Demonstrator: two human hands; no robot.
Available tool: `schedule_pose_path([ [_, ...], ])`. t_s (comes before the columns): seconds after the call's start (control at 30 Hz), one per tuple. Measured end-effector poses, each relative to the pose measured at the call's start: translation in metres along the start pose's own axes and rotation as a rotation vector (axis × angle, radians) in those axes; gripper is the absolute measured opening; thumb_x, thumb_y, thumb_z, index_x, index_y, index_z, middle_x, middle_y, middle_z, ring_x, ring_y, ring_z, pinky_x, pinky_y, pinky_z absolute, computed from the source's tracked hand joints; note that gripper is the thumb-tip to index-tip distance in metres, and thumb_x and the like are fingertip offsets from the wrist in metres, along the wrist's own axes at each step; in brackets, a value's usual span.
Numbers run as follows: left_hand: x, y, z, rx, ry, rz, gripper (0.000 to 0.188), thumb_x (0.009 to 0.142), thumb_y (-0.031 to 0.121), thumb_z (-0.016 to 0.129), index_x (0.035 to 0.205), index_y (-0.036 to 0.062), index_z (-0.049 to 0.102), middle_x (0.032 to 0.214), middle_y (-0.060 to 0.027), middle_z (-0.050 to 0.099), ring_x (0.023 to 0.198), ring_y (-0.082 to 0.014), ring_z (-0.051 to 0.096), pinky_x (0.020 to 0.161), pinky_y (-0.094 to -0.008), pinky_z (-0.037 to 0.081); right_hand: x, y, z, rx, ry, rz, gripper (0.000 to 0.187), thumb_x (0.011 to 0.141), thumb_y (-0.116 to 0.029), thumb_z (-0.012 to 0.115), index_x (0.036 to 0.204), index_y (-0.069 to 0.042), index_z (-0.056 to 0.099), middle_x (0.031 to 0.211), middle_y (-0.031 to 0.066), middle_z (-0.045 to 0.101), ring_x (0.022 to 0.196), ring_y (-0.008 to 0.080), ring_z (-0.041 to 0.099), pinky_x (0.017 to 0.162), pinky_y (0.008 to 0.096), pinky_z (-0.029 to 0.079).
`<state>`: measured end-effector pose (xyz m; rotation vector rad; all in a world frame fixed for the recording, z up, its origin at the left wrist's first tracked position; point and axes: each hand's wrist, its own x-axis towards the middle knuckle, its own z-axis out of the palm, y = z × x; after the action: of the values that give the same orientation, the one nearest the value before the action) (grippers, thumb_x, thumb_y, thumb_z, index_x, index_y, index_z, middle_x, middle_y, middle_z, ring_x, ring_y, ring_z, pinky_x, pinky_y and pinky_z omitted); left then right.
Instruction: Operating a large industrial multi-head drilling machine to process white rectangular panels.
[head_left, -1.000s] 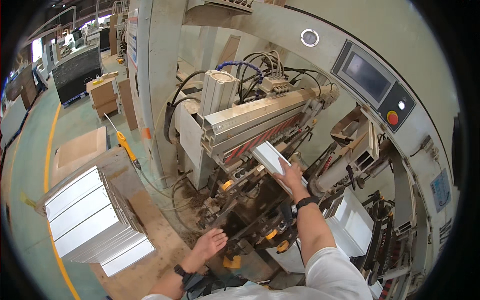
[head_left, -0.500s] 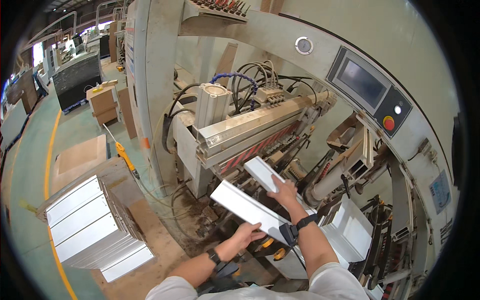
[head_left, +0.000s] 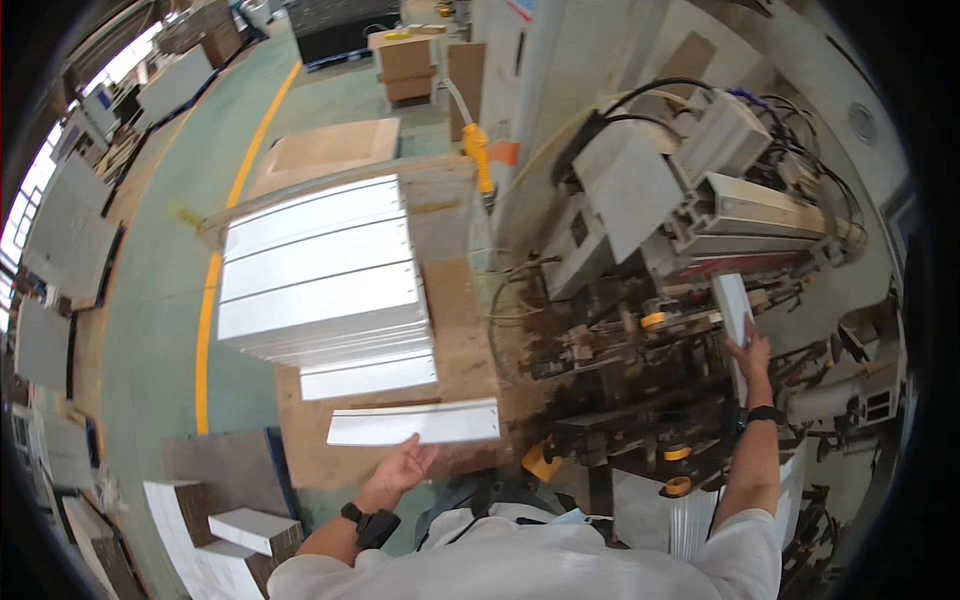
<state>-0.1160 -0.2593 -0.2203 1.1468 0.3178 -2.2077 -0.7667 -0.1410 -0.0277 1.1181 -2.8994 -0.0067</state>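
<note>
Slippage threatens the narrow white rectangular panel (head_left: 734, 305) if the right hand (head_left: 754, 362), fingers gripping it, loosens; the left hand's (head_left: 398, 468) grip is unclear.

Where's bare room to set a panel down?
The brown board has a bare strip between the white stack and the machine; green floor lies open left of the yellow line. Crowded: the board's near end, with a panel by the left hand, and the machine around the right hand.

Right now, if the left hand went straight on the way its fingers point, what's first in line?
The single white panel. Its near edge sits right at the left hand's fingertips, possibly already touching; depth there is unclear.
</note>
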Motion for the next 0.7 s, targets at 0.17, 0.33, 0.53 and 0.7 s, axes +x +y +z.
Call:
schedule_pose_path([
  [0.17, 0.023, 0.054, -0.033, -0.01, 0.087, 0.192, 0.014, 0.086, 0.018, 0.057, 0.093, 0.0073, 0.053, 0.083, -0.0054, 0.061, 0.077, -0.0191, 0.06, 0.068, -0.0312, 0.051, -0.009, -0.037, -0.014, -0.182, -0.033, 0.123, 0.078, 0.071, -0.032, 0.07, 0.137, -0.028, 0.029, 0.133, 0.0211, 0.035, 0.121, 0.0383, 0.035, 0.096, 0.0538, 0.029],
  [0.33, 0.055, 0.077, -0.02, 0.609, 0.094, 0.514, 0.015, 0.089, 0.02, 0.052, 0.088, 0.0052, 0.056, 0.074, -0.0049, 0.06, 0.069, -0.0191, 0.058, 0.062, -0.0295, 0.047, -0.035, -0.058, -0.031, -0.218, 0.03, 0.123, 0.068, 0.071, -0.032, 0.068, 0.129, -0.012, 0.04, 0.115, 0.0219, 0.05, 0.106, 0.0386, 0.046, 0.088, 0.0457, 0.039],
  [0.53, 0.087, 0.106, -0.017, 1.842, 0.247, 0.956, 0.034, 0.079, 0.032, 0.059, 0.081, -0.0017, 0.061, 0.075, -0.0193, 0.062, 0.071, -0.0318, 0.06, 0.064, -0.0375, 0.047, -0.153, -0.107, -0.032, 0.362, 0.195, -0.55, 0.044, 0.071, -0.016, 0.067, 0.112, -0.004, 0.052, 0.115, 0.0147, 0.053, 0.107, 0.0317, 0.049, 0.091, 0.0362, 0.04],
  [0.7, 0.114, 0.129, -0.027, 1.997, 0.07, 1.166, 0.034, 0.078, 0.03, 0.06, 0.076, -0.0036, 0.062, 0.069, -0.0201, 0.061, 0.068, -0.0378, 0.059, 0.065, -0.0423, 0.047, -0.33, -0.068, -0.028, 0.5, -0.16, -0.242, 0.031, 0.076, -0.022, 0.065, 0.104, -0.009, 0.06, 0.093, 0.0124, 0.063, 0.085, 0.0294, 0.059, 0.074, 0.0357, 0.049],
])
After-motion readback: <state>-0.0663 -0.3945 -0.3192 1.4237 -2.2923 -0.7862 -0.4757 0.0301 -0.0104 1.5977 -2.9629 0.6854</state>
